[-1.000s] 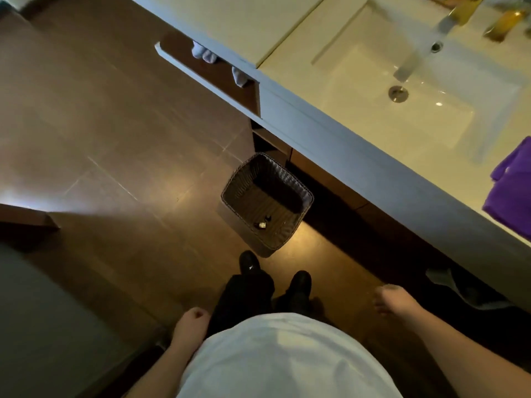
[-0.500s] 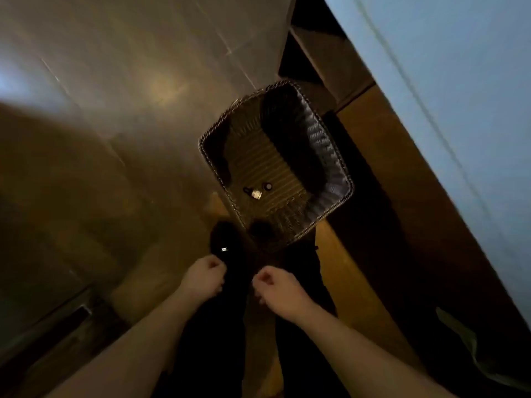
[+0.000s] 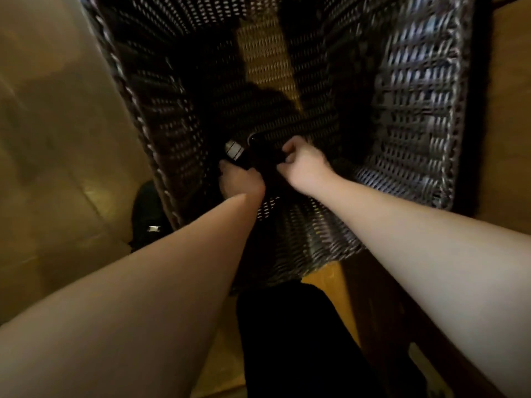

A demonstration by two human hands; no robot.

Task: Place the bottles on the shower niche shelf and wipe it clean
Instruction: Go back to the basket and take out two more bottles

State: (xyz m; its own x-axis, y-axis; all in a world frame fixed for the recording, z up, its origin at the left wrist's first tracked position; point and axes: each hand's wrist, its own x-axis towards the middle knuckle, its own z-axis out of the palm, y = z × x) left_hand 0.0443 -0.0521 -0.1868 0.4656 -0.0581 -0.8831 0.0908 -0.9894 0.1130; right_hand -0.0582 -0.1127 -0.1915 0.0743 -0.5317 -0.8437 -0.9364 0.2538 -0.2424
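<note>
Both my arms reach down into a dark woven basket (image 3: 413, 110) on the floor. At its bottom my left hand (image 3: 240, 180) closes around a small dark bottle with a silvery cap (image 3: 234, 149). Right beside it my right hand (image 3: 303, 162) grips a second small dark bottle (image 3: 263, 146) with a black cap. The bottles' bodies are mostly hidden by my fingers and by shadow. The shower niche shelf is out of view.
The basket stands on brown floor tiles (image 3: 51, 145). A wooden cabinet front (image 3: 505, 116) runs along the right. My dark shoe (image 3: 148, 214) is left of the basket, and my dark trouser leg (image 3: 287, 340) is below it.
I have bent down from standing at the sink. Both hands went from hovering above the basket into it and closed on the two small bottles at its bottom.
</note>
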